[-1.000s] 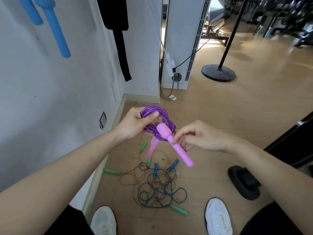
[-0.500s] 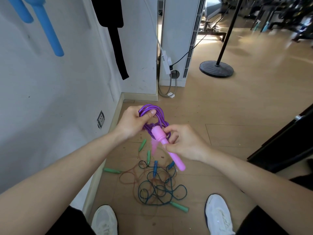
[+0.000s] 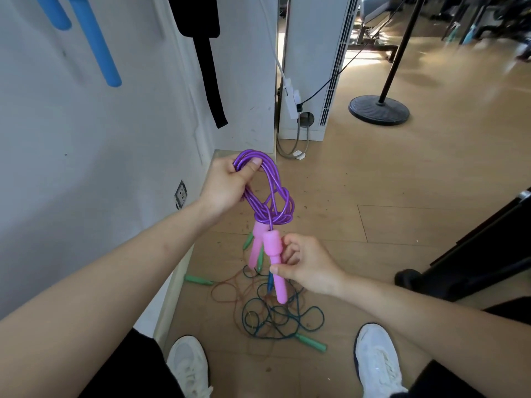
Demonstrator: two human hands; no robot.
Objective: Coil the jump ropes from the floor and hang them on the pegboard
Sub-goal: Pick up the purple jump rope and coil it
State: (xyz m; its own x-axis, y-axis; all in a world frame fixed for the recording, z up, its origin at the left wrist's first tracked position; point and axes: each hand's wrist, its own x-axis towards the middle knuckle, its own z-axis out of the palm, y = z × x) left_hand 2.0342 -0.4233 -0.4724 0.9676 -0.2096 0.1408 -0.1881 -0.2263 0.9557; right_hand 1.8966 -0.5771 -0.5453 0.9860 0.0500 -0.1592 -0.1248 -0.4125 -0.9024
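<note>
Purple jump rope [image 3: 267,193]: head view; coiled and knotted, held in the air above the floor tangle [image 3: 275,314].
Left hand [image 3: 227,185]: fingers curled round the coil's top loop.
Right hand [image 3: 304,262]: pinches one pink handle [image 3: 274,254], just below the knot.
Long axis: top loop down to the handles, roughly upright.
Likely next: the wall [image 3: 86,168] lies to the left, so the left hand is nearer for hanging.

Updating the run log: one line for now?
left hand: grips purple coil | right hand: pinches pink handle | other ropes: tangled on floor

One purple rope [image 3: 283,214], two pink handles [image 3: 271,244]
</note>
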